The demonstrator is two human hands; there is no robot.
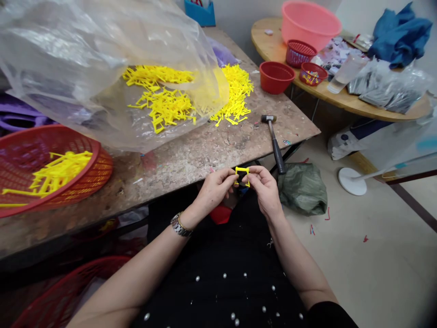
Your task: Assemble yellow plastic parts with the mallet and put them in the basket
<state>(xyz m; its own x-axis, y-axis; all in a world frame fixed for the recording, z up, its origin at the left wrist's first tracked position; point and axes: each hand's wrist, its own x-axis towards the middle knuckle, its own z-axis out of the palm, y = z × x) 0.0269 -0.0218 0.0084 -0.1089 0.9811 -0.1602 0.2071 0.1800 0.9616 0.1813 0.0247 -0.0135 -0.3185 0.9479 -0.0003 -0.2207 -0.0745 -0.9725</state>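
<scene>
Just off the table's front edge, a small yellow plastic frame [242, 169] is held between both hands, its top bar level. My left hand [215, 186] pinches its left side between thumb and fingers. On the other side, my right hand [265, 187] grips the right side the same way. Fingertips hide part of the frame's lower end. A black-handled hammer [276, 145] lies on the table beyond my right hand, its handle jutting over the edge. Loose yellow plastic pieces [235, 93] are heaped farther back, some of them inside a clear plastic bag [85, 54].
A red basket [102, 168] with yellow pieces stands on the worn table [177, 168] at left. An empty-looking red bowl [277, 77] sits at the table's far right. Behind is a round wooden table [358, 107] with a pink tub [310, 25]. A dark green bag [303, 189] rests on the floor.
</scene>
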